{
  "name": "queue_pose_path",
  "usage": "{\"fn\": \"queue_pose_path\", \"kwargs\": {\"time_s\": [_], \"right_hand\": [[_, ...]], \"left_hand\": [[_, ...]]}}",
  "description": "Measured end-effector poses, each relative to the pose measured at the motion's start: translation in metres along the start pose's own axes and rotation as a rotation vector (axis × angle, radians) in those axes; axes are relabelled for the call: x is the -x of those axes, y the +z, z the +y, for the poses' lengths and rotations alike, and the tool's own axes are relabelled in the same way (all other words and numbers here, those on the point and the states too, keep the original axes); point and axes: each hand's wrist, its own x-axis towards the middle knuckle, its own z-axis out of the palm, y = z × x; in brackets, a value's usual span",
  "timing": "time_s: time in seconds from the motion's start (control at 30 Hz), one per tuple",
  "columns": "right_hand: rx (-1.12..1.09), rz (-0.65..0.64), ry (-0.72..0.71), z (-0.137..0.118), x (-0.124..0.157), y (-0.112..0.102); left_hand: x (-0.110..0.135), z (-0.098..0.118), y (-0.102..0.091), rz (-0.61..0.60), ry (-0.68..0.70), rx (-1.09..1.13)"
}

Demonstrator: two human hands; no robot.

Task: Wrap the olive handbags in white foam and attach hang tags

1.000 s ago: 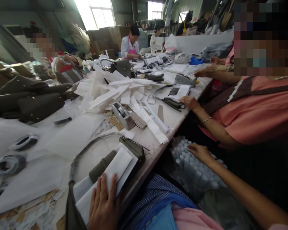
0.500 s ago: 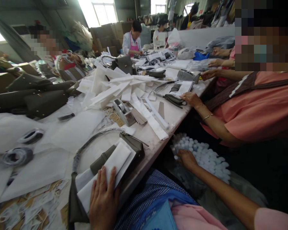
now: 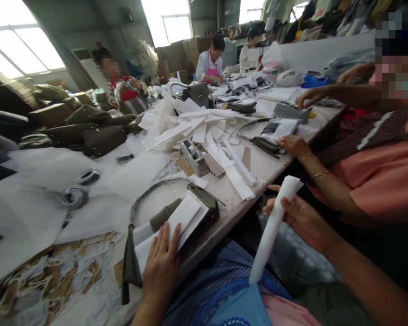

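My left hand (image 3: pixel 162 260) lies flat, fingers stretched, on a folded white packing sheet (image 3: pixel 185 213) that rests on a dark olive handbag (image 3: pixel 129 262). The handbag is at the table's near edge, with its wrapped handle (image 3: pixel 133 210) arching away from me. Off the table to the right, my right hand (image 3: pixel 302 219) grips a long white roll of packing material (image 3: pixel 269 240), held tilted, thumb on the near side. Beneath that hand, a bag of white rolls (image 3: pixel 301 258) is partly hidden by my forearm.
A tape dispenser (image 3: pixel 194 156) and a heap of white strips (image 3: pixel 177 120) lie beyond the handbag. Tags (image 3: pixel 61 280) are scattered at the lower left, olive bags (image 3: pixel 104 138) are piled further back. A co-worker's hand (image 3: pixel 295 147) touches another bag on the right.
My right hand has risen from the bag of white rolls with one roll in its grip. My left hand stays on the packing sheet. The view has turned left.
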Motion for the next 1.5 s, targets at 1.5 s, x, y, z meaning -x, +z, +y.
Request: {"fn": "queue_pose_path", "kwargs": {"time_s": [1.5], "right_hand": [[1.1, -0.523, -1.239, 0.08, -0.079, 0.145]], "left_hand": [[-0.025, 0.021, -0.025, -0.173, -0.097, -0.071]]}}
